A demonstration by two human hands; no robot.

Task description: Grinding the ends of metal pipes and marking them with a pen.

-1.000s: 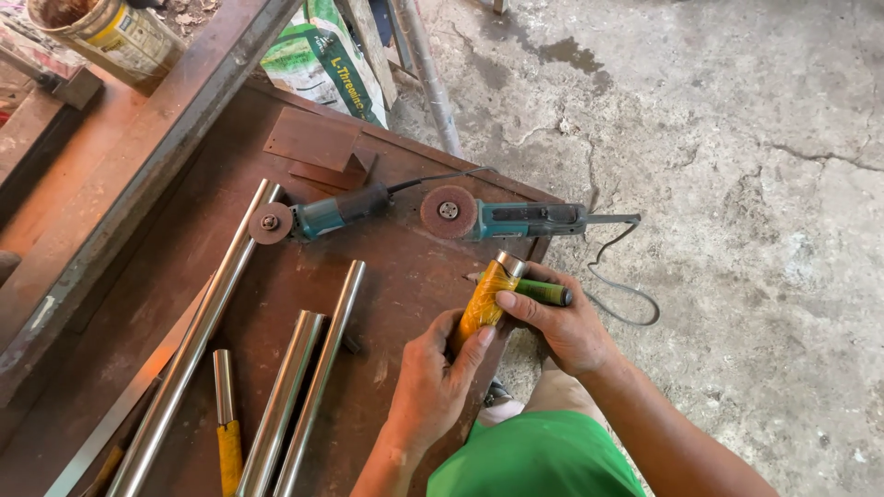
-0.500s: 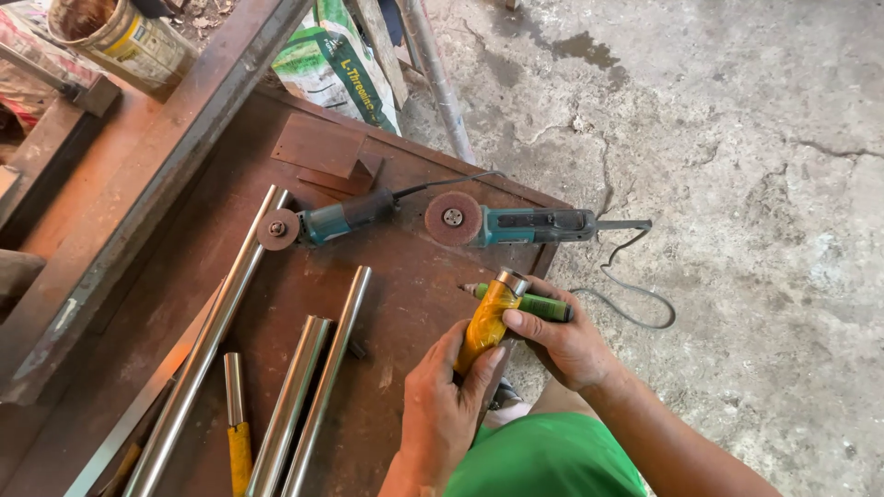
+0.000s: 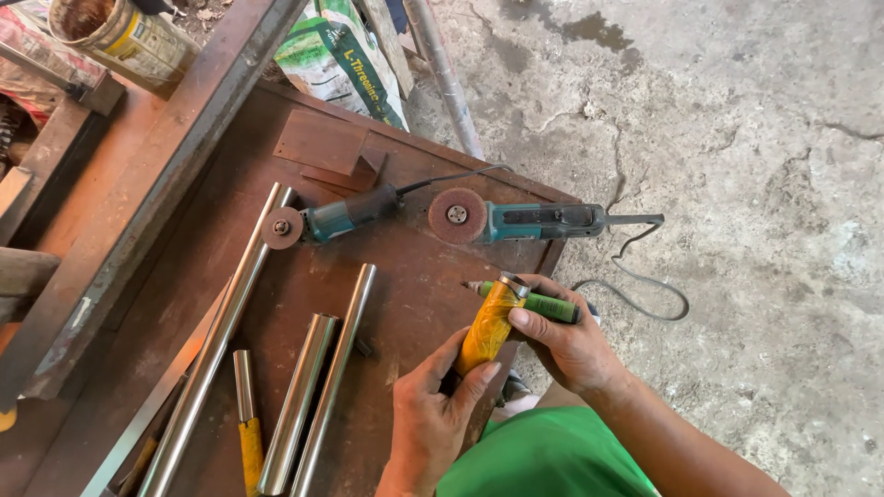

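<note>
Steel tube, short, wrapped in yellow film (image 3: 488, 324): I hold it in my left hand (image 3: 431, 419), fingers closed round its lower half, with the bare metal top end tilted up over the near right corner of the rust-brown steel table (image 3: 304, 267). My right hand (image 3: 573, 345) is closed on a green marker (image 3: 529, 302), whose tip points left beside the tube's rim. I judge the tube rigid and fairly light; the film probably makes it slick, so the wrapped middle is the place to grip. Two angle grinders (image 3: 539, 221) (image 3: 322, 221) lie beyond, and long polished tubes (image 3: 299, 400) to the left. Compared with a second ago, tube and marker sit slightly lower in view, and the marker now lies beside the tube's top end.
</note>
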